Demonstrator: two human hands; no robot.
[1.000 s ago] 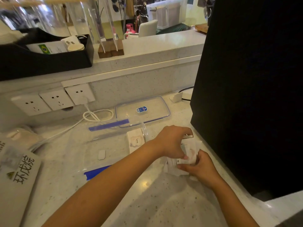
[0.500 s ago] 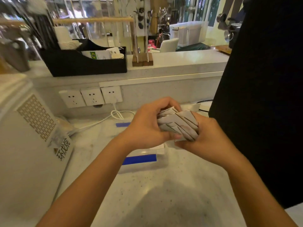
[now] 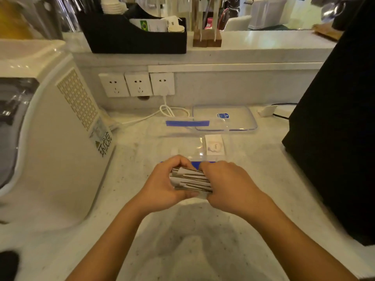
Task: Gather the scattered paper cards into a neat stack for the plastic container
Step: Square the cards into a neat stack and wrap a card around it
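Observation:
A bundle of paper cards [image 3: 190, 179] sits between both hands above the counter, edges uneven and fanned. My left hand [image 3: 164, 183] cups the bundle from the left with the thumb under it. My right hand [image 3: 227, 185] presses it from the right. Just behind the hands lies the clear plastic container [image 3: 182, 145] with blue clips; one white card [image 3: 215, 147] rests inside at its right end. The container's clear lid [image 3: 224, 120] lies flat farther back.
A white appliance [image 3: 50, 142] fills the left side. A large black machine [image 3: 341, 128] stands on the right. Wall sockets [image 3: 138, 84] with a white cable [image 3: 170, 112] are behind the container. A black organiser [image 3: 129, 35] sits on the raised ledge.
The cards were picked off the counter near the black machine and brought to the middle in both hands. The bundle is now lower, just in front of the container.

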